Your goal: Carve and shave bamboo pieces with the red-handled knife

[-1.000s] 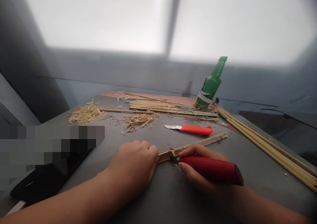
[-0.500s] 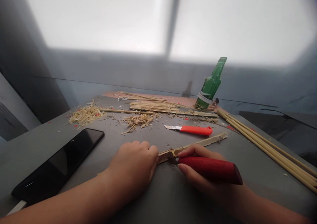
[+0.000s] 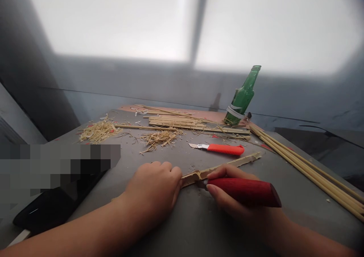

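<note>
A split strip of bamboo-like material lies slantwise on the grey table. Its near left end disappears under my left hand, which is closed on it in a fist. My right hand grips the red wooden handle of a knife; the short dark blade touches or nearly touches the strip's lower edge, just right of my left hand. Beyond the strip lies a red utility knife with its blade out, pointing left.
Piles of shavings and thin sticks lie at the back. A green bottle leans at the back right. Long sticks run along the right side. A black phone, partly blurred out, lies at the left.
My right hand and its knife have shifted slightly to the right. My left hand and the strip have stayed about where they were.
</note>
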Motion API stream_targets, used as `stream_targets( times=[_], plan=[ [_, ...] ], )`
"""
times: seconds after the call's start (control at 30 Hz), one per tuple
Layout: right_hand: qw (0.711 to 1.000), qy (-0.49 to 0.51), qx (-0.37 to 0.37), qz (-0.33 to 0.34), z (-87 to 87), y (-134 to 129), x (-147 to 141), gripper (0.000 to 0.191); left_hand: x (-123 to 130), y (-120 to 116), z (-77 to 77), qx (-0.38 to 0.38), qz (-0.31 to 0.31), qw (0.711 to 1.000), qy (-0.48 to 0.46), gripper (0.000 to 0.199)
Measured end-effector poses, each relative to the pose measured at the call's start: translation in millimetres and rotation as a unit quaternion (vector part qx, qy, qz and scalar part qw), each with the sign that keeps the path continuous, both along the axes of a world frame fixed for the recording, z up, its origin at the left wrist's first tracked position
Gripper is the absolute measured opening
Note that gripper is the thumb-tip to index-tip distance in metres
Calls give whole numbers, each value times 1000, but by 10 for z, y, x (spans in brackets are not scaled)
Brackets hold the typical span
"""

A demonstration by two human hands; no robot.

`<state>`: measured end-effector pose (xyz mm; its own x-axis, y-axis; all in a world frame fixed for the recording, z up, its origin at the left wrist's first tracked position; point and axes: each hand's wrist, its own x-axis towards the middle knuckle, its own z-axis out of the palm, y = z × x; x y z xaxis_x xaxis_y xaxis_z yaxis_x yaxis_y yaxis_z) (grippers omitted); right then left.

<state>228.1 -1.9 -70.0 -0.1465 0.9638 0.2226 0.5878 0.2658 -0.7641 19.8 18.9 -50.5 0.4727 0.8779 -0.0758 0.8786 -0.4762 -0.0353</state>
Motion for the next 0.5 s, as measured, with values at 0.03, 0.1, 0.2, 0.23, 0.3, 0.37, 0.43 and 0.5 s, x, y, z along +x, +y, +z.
stream_targets(
  times=[0.03,0.1,0.2,0.23,0.3,0.37,0.43,0.5],
  plan=[
    [1000,0,-5,-1,11,2,-4,18,-1,-1,3,2,-1,1000,0,29],
    [1000,2,-13,9,8,16,-2,19,-2,0,7,1,-4,1000,-1,29],
    [999,2,-30,29,-38,39,21,20,-3,3,1,-1,-4,1000,0,29],
    [999,1,-37,31,-53,43,28,21,-2,4,-3,-2,-3,1000,0,29],
    [998,-1,-47,38,-71,42,36,21,-1,7,-12,-1,-3,1000,-1,30],
    [998,1,-45,42,-74,37,35,21,2,9,-15,-2,-3,1000,-2,30],
    [999,5,-35,34,-70,36,30,21,4,7,-13,-2,-4,1000,-1,30],
    [1000,5,-22,20,-72,41,28,23,5,3,-7,1,-6,1000,-1,30]
  ],
)
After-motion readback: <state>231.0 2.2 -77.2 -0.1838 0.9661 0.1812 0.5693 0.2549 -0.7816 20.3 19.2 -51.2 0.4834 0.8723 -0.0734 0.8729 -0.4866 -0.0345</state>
